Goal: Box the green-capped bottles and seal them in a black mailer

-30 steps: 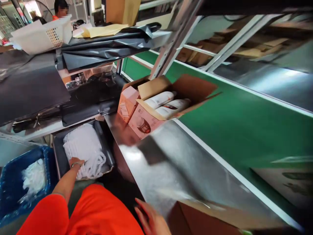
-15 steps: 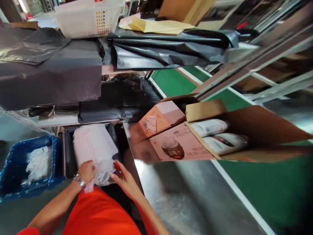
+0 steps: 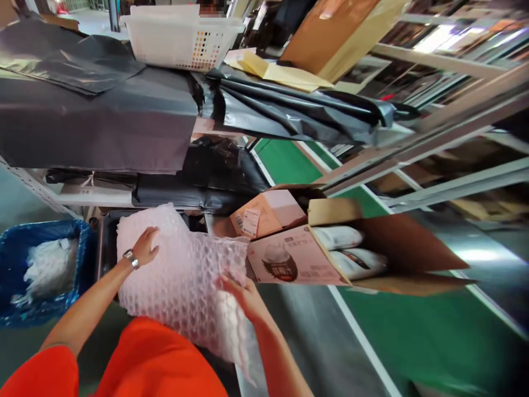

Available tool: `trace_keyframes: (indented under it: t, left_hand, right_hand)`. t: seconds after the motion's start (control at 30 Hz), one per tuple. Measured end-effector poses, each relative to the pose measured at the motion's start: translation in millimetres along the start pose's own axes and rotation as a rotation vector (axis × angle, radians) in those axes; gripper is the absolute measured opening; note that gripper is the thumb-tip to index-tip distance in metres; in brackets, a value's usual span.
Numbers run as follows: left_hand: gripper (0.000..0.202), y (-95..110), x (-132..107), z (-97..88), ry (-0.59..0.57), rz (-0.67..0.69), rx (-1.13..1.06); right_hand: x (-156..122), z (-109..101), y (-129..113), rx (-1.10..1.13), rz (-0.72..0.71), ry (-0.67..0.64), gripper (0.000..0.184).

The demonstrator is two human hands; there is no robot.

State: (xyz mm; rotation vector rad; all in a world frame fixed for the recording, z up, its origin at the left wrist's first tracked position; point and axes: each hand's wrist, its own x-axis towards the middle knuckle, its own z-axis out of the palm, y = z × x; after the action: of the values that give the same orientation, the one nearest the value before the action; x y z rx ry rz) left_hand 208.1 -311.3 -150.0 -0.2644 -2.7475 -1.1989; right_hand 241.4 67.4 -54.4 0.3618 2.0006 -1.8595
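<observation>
From my remote seat, watching through the head camera, I judge the step in hand to be spreading and handling a sheet of clear, white-looking plastic bubble wrap (image 3: 177,281) — it lies in front of the person's orange clothing, partly over a black tray-like container (image 3: 108,242) and reaching rightward over the edge of a grey metal tabletop (image 3: 306,331). The left hand (image 3: 145,249) rests palm-down on the wrap with its fingers apart, pressing rather than clasping. The right hand (image 3: 243,295) is at the wrap's right-hand portion, fingers curled towards it; blur hides the fingertips, so I cannot tell whether they pinch the film or only touch it. The wrap's far right corner comes right up to a pale pink printed cardboard carton (image 3: 297,258), whose raised brown flaps leave two white, rounded packages (image 3: 357,262) showing. As I read it, the next move calls for a sure pinch on the loose right edge while the left hand gives light, steady weight — too weak a hold and the slick film could slip, too hard a tug and it could crumple or catch that carton.
</observation>
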Motion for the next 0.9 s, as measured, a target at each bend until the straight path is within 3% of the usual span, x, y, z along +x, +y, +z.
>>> trace_keyframes:
  t: [0.07,0.13,0.37,0.43,0.53,0.6,0.67,0.77,0.83,0.9]
  left_hand:
    - [0.053,-26,19,-7.6,-0.104,0.023,0.010]
    - [0.036,-39,31,-9.9,-0.172,0.045,0.009]
    - [0.013,-59,42,-17.0,-0.295,0.083,-0.008]
    - [0.007,-62,40,-15.5,-0.311,0.065,-0.020]
    - [0.020,-63,38,-7.3,-0.310,0.025,-0.046]
    - [0.024,-61,36,-1.0,-0.317,0.012,-0.066]
    - [0.023,-59,36,3.5,-0.333,0.009,-0.083]
    - [0.023,-56,38,7.7,-0.363,0.013,-0.096]
    - [0.023,-54,40,9.8,-0.383,0.020,-0.097]
    - [0.022,-56,41,10.3,-0.393,0.025,-0.095]
  right_hand:
    - [-5,-15,1,0.034,0.019,0.035,0.066]
    - [-3,-28,4,0.057,0.044,0.086,0.066]
    - [24,-63,25,-0.018,0.059,0.270,0.049]
    - [32,-67,29,-0.148,0.044,0.318,0.043]
    - [40,-62,29,-0.452,-0.020,0.422,0.047]
    - [46,-46,25,-0.600,-0.108,0.497,0.069]
    - [52,-17,19,-0.783,-0.299,0.464,0.082]
    - [68,51,3,-1.138,-0.594,0.138,0.072]
    - [80,99,-10,-1.315,-0.570,-0.069,0.068]
    - [91,136,-20,-1.419,-0.454,-0.221,0.060]
